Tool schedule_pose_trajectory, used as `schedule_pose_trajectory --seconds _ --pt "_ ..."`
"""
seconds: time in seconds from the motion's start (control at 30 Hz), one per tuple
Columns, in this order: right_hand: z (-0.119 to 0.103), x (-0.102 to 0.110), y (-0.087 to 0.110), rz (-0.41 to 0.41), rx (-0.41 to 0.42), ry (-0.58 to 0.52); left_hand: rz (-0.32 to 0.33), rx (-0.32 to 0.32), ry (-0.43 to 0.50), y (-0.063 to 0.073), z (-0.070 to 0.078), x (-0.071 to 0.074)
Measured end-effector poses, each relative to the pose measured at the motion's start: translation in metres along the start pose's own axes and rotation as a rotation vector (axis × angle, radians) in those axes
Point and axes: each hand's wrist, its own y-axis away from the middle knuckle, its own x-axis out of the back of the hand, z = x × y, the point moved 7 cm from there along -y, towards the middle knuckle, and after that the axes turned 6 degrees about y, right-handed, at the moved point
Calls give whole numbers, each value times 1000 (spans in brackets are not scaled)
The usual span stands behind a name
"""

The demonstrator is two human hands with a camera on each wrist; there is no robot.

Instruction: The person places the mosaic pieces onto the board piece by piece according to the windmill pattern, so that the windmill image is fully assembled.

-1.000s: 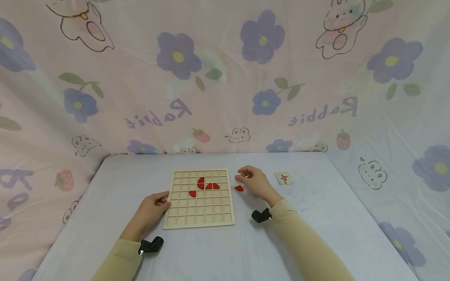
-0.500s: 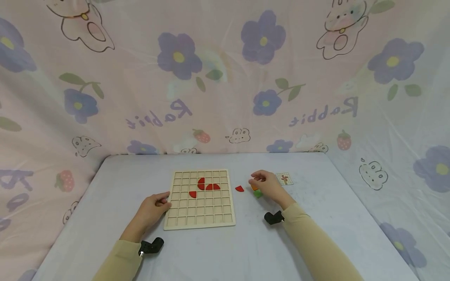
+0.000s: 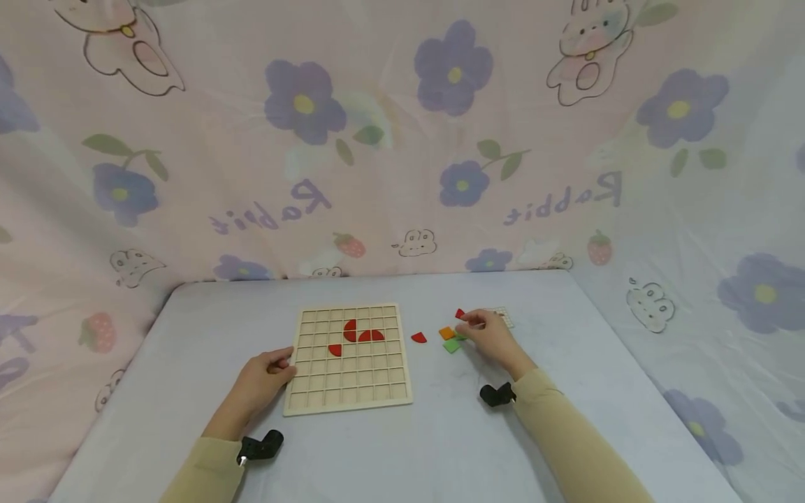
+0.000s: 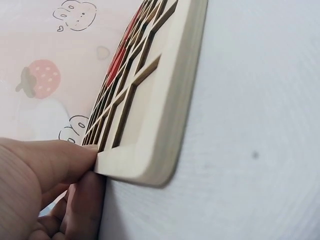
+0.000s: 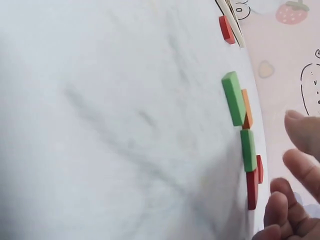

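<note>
My left hand (image 3: pixel 258 384) pinches the left edge of a wooden grid board (image 3: pixel 352 388), its thumb on the rim in the left wrist view. Several red quarter-circle pieces (image 3: pixel 350 331) sit in the board's cells. One more red quarter-circle (image 3: pixel 418 337) lies just right of the board. My right hand (image 3: pixel 497 342), fingers loosely bent, hovers over a small group of pieces: an orange piece (image 3: pixel 446 332), a green piece (image 3: pixel 451 346) and a red piece (image 3: pixel 460 313). The right wrist view shows a second green piece (image 5: pixel 248 150) and another red piece (image 5: pixel 252 190), apart from the fingers.
A small pattern card (image 3: pixel 506 318) lies behind my right hand, partly covered by it. A white cloth covers the table (image 3: pixel 453 447). A printed curtain (image 3: pixel 377 175) hangs around its back and sides. A black device (image 3: pixel 497 395) is worn on each wrist.
My right hand has moved right, away from the red quarter-circle beside the board, to the coloured pieces, uncovering orange, green and red ones. My left hand stays at the board's edge.
</note>
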Motion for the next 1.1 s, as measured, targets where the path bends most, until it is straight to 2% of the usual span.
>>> schedule_pose_trajectory --seconds 0.37,0.57,0.9,1.1 --pt "11 -6 8 -4 23 78 -5 2 -21 2 -1 1" --pt "12 -4 8 27 44 96 -9 4 -20 1 0 0" --pt "7 -6 10 50 27 89 -17 -7 -33 3 1 1" --pt "8 -4 11 56 10 96 -17 -12 -31 0 -2 0"
